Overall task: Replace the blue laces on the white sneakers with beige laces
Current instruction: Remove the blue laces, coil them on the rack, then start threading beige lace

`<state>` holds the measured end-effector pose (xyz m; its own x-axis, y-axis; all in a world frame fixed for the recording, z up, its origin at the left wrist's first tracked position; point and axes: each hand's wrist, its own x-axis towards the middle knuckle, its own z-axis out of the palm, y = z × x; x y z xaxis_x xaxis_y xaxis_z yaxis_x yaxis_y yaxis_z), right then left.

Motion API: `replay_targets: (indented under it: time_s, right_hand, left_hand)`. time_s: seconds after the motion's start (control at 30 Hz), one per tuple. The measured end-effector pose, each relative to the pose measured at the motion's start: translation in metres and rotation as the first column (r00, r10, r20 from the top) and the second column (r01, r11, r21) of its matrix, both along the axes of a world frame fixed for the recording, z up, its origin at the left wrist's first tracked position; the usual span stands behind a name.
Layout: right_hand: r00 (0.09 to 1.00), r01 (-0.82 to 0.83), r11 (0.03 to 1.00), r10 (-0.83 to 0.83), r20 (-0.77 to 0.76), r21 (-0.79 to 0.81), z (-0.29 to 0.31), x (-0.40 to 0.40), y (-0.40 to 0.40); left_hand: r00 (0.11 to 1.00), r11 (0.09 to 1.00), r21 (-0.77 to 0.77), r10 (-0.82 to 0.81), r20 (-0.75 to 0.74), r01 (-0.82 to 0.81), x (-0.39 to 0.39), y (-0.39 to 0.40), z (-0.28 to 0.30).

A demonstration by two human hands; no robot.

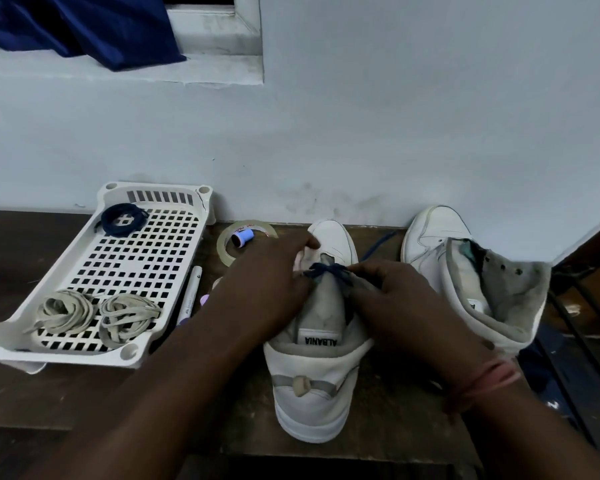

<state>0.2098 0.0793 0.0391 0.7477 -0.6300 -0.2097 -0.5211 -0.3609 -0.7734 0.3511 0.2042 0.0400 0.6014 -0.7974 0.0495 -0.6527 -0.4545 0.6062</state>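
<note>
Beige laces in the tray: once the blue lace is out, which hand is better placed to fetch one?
Probably the left hand. The beige laces lie in the tray on its side, while the right hand sits beyond the sneaker, pinching the blue lace.

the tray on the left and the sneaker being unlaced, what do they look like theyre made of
Tray: looks like rigid white plastic, slightly glossy; moulded grid of square holes, a crack at its far corner.
Sneaker: looks like smooth white leather or synthetic, which one is unclear; grey fabric-like lining, a rubbery white sole.
</note>
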Motion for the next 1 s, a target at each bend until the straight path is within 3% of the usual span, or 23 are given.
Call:
replay_targets:
  time_s: [0.1, 0.2, 0.33, 0.43, 0.5, 0.57, 0.63, 0.7, 0.77, 0.9, 0.93, 1.0]
  right_hand:
    - [1.000, 0.019, 0.999, -0.020, -0.023, -0.039, 0.001, 0.004, 0.006]
    - [0.999, 0.030, 0.997, -0.032, -0.036, -0.069, 0.000, 0.006, 0.011]
    - [0.998, 0.053, 0.995, -0.056, -0.039, -0.082, 0.003, 0.007, 0.017]
    - [0.997, 0.056, 0.996, -0.059, -0.045, -0.076, 0.007, 0.007, 0.021]
    - [0.997, 0.061, 0.995, -0.066, -0.051, -0.079, 0.007, 0.006, 0.022]
    - [0.996, 0.067, 0.992, -0.073, -0.058, -0.108, 0.006, 0.006, 0.022]
    - [0.996, 0.068, 0.989, -0.075, -0.055, -0.131, 0.005, 0.007, 0.022]
    - [0.996, 0.064, 0.988, -0.072, -0.046, -0.142, 0.004, 0.008, 0.022]
    - [0.997, 0.061, 0.987, -0.068, -0.042, -0.149, 0.004, 0.009, 0.023]
    - [0.997, 0.063, 0.984, -0.069, -0.031, -0.166, 0.003, 0.009, 0.024]
    - [0.997, 0.061, 0.984, -0.068, -0.031, -0.169, 0.003, 0.009, 0.025]
    - [0.997, 0.061, 0.984, -0.068, -0.032, -0.167, 0.004, 0.008, 0.024]
  left_hand:
    - [0.946, 0.992, -0.072, -0.073, 0.315, 0.100, -0.010, -0.004, 0.001]
    - [0.914, 0.992, -0.038, -0.098, 0.393, 0.123, -0.014, -0.005, 0.000]
    - [0.933, 0.998, -0.065, 0.003, 0.359, 0.022, -0.016, -0.010, -0.002]
    - [0.938, 0.915, -0.240, 0.344, 0.047, -0.324, -0.012, -0.006, 0.000]
    - [0.896, 0.867, -0.227, 0.427, -0.123, -0.444, -0.008, -0.004, -0.001]
    - [0.919, 0.893, -0.215, 0.383, -0.097, -0.395, -0.010, -0.004, 0.001]
    - [0.963, 0.938, -0.246, 0.264, 0.051, -0.244, -0.013, -0.006, 0.006]
    - [0.956, 0.984, -0.158, 0.122, 0.267, -0.082, -0.020, -0.007, 0.011]
    - [0.905, 1.000, -0.016, 0.027, 0.424, -0.022, -0.023, -0.007, 0.011]
    - [0.910, 0.998, 0.025, 0.039, 0.413, -0.054, -0.019, -0.009, 0.004]
    - [0.919, 0.997, -0.036, 0.079, 0.387, -0.070, -0.020, -0.010, 0.004]
    - [0.949, 0.946, -0.261, 0.247, 0.196, -0.193, -0.024, -0.010, 0.009]
